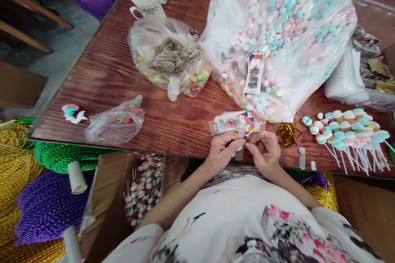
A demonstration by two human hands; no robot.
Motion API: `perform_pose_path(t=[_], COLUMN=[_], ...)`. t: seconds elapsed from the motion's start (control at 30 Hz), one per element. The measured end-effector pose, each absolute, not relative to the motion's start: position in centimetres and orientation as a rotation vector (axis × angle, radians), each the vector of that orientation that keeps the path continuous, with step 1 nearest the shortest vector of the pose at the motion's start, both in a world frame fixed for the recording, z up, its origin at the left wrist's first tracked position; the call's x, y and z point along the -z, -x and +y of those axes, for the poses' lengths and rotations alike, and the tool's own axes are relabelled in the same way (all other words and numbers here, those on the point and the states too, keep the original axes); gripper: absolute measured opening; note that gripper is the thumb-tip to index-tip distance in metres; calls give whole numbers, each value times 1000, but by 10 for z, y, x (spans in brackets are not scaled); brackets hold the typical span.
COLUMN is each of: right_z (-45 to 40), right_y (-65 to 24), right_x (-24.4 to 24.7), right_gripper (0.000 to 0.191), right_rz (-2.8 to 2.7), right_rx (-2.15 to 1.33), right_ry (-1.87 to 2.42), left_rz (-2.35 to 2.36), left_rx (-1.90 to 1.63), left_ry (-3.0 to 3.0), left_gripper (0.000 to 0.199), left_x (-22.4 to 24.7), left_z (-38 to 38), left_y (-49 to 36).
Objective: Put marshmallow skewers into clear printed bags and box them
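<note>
Both my hands are close together over the table's front edge. My left hand (224, 152) is closed in a pinch around a candy stick; its white stick (251, 131) points up and away, and pale blue candy shows below the fingers. Beside it, my right hand (265, 152) has thumb and finger pinched near the stick, but what they grip is too small to make out. Just beyond the hands lie flat printed wrappers (228, 123). Gold twist ties (286, 133) sit right of my right hand. Finished-looking candy sticks (348, 129) lie piled farther right.
A large clear bag of pastel candies (286, 16) covers the back right, with a printed packet (254, 74) on it. Left are a smaller bag (169, 57), a mug (148, 2) and a small plastic bag (115, 121). A carton of candy sticks (145, 189) stands below the edge.
</note>
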State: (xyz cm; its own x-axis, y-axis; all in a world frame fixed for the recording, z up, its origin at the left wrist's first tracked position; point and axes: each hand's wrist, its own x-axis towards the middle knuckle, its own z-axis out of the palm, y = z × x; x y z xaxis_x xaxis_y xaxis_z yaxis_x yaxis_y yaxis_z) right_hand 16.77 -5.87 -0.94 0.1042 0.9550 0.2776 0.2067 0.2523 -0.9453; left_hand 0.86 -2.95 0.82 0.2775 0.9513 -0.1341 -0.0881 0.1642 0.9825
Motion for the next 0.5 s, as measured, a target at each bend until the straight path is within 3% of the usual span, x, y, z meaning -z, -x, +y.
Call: perform_pose_path(t=[0.1, 0.37, 0.5], right_z=[-56, -35, -31], right_y=[-172, -190, -199], right_x=[6, -4, -13], right_gripper=[5, 17, 9], right_rz=[-1402, -1334, -1721], right_rx=[-920, -1536, -1352], right_ry=[1245, 1135, 1123], left_rz=[944, 884, 834], left_rx=[-1014, -963, -821], left_ry=[-1245, -1598, -1812], left_gripper=[21, 24, 35], left_x=[-7, -11, -16], left_z=[-28, -24, -17], left_y=[-8, -6, -6])
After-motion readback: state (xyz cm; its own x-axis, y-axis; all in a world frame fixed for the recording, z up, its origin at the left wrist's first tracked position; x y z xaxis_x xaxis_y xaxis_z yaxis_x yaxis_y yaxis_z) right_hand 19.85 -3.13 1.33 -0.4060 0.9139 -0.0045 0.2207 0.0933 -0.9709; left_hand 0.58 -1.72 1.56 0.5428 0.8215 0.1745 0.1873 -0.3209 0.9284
